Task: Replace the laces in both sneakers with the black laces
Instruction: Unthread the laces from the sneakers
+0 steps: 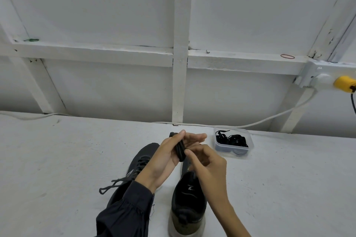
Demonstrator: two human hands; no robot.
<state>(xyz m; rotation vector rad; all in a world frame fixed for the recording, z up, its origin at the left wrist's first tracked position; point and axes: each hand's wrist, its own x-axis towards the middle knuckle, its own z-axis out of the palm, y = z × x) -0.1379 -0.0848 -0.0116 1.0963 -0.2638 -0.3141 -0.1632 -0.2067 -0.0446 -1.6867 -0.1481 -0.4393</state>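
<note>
Hovering above the tabletop (pixel 57 159), the left hand (pixel 169 152) has a folded black lace (pixel 179 148) in its grip, thumb clamping it against the fingers; the right hand (pixel 209 161) touches its lower end with curled fingers, though whether that grip pinches I cannot tell; beneath sit the laced left sneaker (pixel 142 158) and the right sneaker (pixel 188 198); a clear tub (pixel 250 140) of black laces (pixel 234 139) stands just beside.

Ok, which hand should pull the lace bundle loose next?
Right, probably. The right hand has its fingertips at the lower end of the lace bundle, though I cannot tell if they pinch it yet. The left hand grips the bundle, so it suits as the anchor.
</note>
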